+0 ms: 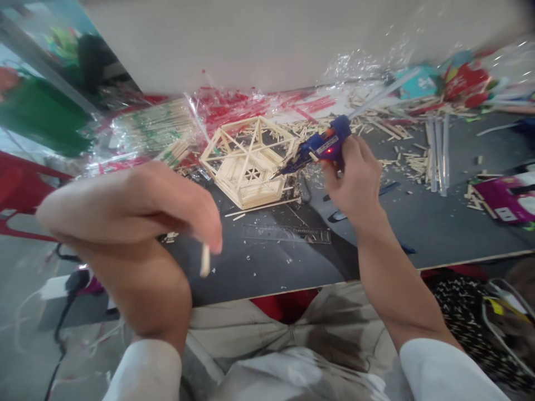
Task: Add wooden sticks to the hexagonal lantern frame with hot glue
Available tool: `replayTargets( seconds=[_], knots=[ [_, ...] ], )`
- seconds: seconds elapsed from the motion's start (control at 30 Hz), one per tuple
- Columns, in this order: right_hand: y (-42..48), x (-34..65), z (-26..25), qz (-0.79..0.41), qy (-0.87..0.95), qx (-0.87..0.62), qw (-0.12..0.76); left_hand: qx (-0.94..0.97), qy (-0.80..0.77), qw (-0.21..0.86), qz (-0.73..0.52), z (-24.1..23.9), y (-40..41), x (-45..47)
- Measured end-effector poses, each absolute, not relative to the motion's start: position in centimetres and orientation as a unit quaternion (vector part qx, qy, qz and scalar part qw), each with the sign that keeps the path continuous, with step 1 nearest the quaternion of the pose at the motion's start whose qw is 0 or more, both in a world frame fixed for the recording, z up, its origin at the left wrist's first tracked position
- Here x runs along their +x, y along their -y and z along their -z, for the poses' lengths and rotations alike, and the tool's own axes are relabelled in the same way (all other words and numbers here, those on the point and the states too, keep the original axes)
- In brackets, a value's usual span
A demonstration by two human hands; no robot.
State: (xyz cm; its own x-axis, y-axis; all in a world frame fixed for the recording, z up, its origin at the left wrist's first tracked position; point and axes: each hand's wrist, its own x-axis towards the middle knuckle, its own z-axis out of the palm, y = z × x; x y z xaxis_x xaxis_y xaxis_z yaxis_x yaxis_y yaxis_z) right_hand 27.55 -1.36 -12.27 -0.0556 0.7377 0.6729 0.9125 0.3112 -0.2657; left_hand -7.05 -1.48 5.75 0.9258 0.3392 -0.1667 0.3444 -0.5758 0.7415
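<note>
My right hand (355, 178) is wrapped round a blue glue gun (330, 146) with a small red light and a clear glue stick in its back. Its nozzle points down left, at the near right side of a hexagonal frame of wooden sticks (251, 159) lying on the dark table. My left hand (179, 203), bent at the wrist and somewhat blurred, is at the left in front of the frame. From its pinched fingers a short wooden stick (205, 260) hangs downward, apart from the frame.
A clear ruler (286, 233) lies near the table's front edge. Spare glue sticks (438, 156) and a purple packet (507, 197) are on the right. Bundled sticks (154, 125) in plastic and red sticks (234, 108) line the back. Cut stick pieces are scattered about.
</note>
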Motion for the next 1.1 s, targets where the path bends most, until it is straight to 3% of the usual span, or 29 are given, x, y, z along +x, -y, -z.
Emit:
replayTargets(
  seconds=[0.17, 0.43, 0.67, 1.1],
  knots=[
    [1.6, 27.6, 11.8, 0.134, 0.705, -0.584, 0.379, 0.872, -0.407, 0.262, -0.066, -5.1, 2.0, -5.5],
    [1.6, 28.3, 11.6, 0.209, 0.712, -0.564, 0.363, 0.854, -0.484, 0.181, -0.056, -4.1, 0.9, -4.6],
    [2.0, 28.5, 10.8, 0.185, 0.715, -0.579, 0.346, 0.788, -0.611, 0.055, -0.044, -3.2, 0.0, -4.0],
    [2.0, 29.1, 10.4, 0.180, 0.712, -0.583, 0.348, 0.794, -0.606, 0.036, -0.038, -3.0, 0.0, -2.9]
  ],
)
